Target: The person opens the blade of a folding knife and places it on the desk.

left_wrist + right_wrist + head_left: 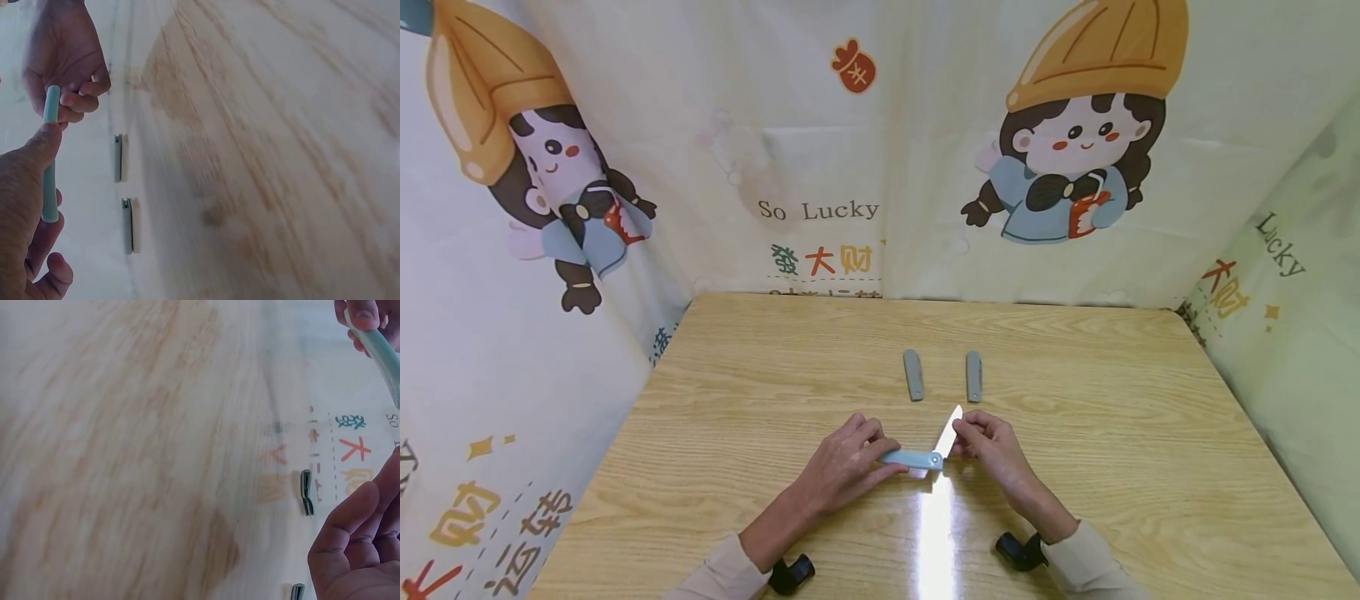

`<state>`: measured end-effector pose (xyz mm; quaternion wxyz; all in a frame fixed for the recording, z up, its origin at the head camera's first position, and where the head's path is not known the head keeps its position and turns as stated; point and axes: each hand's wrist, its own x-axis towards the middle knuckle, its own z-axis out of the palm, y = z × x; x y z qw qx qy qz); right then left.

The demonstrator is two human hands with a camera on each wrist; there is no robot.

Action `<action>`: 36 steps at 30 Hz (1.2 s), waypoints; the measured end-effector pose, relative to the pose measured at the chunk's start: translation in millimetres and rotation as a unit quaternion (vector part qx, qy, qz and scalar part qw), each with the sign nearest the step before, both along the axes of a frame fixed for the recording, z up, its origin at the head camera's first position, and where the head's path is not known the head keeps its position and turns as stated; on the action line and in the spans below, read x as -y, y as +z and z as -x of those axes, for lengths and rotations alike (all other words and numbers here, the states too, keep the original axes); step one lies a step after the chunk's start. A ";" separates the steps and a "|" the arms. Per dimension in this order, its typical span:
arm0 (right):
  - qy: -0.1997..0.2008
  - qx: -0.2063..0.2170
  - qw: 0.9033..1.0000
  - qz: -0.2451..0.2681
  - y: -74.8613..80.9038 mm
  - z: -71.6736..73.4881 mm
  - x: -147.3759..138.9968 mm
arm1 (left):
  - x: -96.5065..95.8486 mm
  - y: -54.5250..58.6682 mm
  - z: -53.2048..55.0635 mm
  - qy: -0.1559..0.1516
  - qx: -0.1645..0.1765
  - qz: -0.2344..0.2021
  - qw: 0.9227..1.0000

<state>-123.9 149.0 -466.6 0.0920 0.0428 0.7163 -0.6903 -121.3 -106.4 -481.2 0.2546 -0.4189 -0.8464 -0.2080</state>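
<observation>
A folding knife with a light blue handle (pixel 913 459) is held over the table, its shiny blade (pixel 948 433) swung partly out at an angle. My left hand (pixel 846 462) grips the handle between thumb and fingers; the left wrist view shows the thumb lying along the handle (pixel 49 181). At the blade, my right hand (pixel 996 454) pinches near the tip with thumb and fingers. Two grey folded knives (pixel 913 375) lie side by side on the table beyond the hands. In the right wrist view the blade is not discernible, but the blue handle (pixel 378 347) shows at the upper right.
The wood-grain table (pixel 760 358) has a bright glare streak in front of the hands. A printed curtain (pixel 820 150) hangs behind and along both sides. Black wrist cameras (pixel 1021 552) sit below both wrists, close to the tabletop.
</observation>
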 end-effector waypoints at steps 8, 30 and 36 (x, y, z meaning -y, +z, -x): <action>-0.014 -0.001 1.000 -0.001 -2.5 3.2 -0.6 | -1.2 -3.2 0.1 0.012 0.003 -0.018 1.000; -0.067 -0.001 0.997 0.030 -8.2 6.4 -1.7 | -7.5 -8.9 -6.8 0.078 0.016 -0.062 0.995; -0.074 -0.001 0.997 0.037 -10.7 5.6 -2.9 | -11.0 -10.3 -9.4 0.096 0.018 -0.070 0.993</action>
